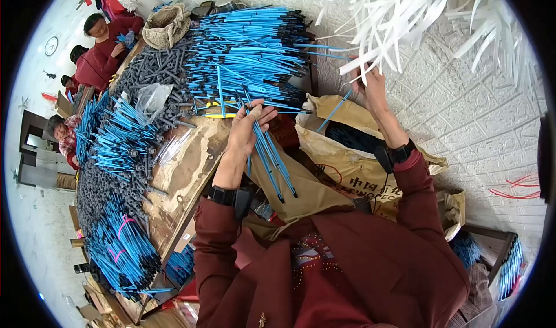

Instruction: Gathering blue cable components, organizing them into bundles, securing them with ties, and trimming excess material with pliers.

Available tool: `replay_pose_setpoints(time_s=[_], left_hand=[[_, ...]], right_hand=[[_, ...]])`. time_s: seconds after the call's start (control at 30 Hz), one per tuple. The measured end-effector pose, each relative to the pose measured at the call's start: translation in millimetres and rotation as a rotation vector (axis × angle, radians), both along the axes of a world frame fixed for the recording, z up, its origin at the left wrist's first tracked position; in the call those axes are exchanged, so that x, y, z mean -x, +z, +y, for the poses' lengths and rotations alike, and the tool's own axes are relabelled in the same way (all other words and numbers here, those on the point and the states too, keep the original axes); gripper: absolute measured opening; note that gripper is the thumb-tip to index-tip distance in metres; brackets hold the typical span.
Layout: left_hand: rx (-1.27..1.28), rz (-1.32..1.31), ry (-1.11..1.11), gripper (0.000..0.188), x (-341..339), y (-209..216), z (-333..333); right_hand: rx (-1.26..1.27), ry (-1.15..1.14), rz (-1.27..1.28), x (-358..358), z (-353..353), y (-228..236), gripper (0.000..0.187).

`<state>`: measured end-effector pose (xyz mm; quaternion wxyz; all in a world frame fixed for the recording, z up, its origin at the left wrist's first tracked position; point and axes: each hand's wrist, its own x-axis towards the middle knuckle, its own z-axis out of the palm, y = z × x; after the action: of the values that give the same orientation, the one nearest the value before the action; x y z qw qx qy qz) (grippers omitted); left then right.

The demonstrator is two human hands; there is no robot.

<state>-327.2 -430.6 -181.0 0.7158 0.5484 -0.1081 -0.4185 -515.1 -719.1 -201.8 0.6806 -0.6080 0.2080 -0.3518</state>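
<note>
The wooden table is the largest thing, extending along the left side. An open tan sack is just beside it, in front of the person. Many white strips hang at the upper right, and a big pile of blue rods lies on the table. The left hand pinches a small bundle of such rods, black-tipped and slanting down. The right hand is near the strips; its grip I cannot tell. One single rod tilts below its fingers, above the sack.
</note>
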Motion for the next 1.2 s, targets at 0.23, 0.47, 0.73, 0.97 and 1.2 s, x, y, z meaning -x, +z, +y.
replay_pose_setpoints(time_s=[0.23,0.47,0.73,0.97,1.2], left_hand=[[-0.019,0.029,0.020,0.022,-6,6,-5],[-0.029,0.030,0.017,0.024,-10,5,-7],[-0.086,0.011,0.027,0.024,-17,19,-9],[-0.030,0.061,0.020,0.022,-21,12,-11],[-0.009,0.049,-0.012,0.023,-27,9,-9]], right_hand=[[0.147,0.031,-0.107,-9,-33,5,0.047],[0.019,-0.254,-0.158,-18,-31,10,0.035],[0.247,-0.507,-0.269,4,-22,67,0.037],[0.267,-0.625,-0.201,-18,-22,112,0.028],[0.354,-0.646,-0.213,-10,-37,107,0.031]])
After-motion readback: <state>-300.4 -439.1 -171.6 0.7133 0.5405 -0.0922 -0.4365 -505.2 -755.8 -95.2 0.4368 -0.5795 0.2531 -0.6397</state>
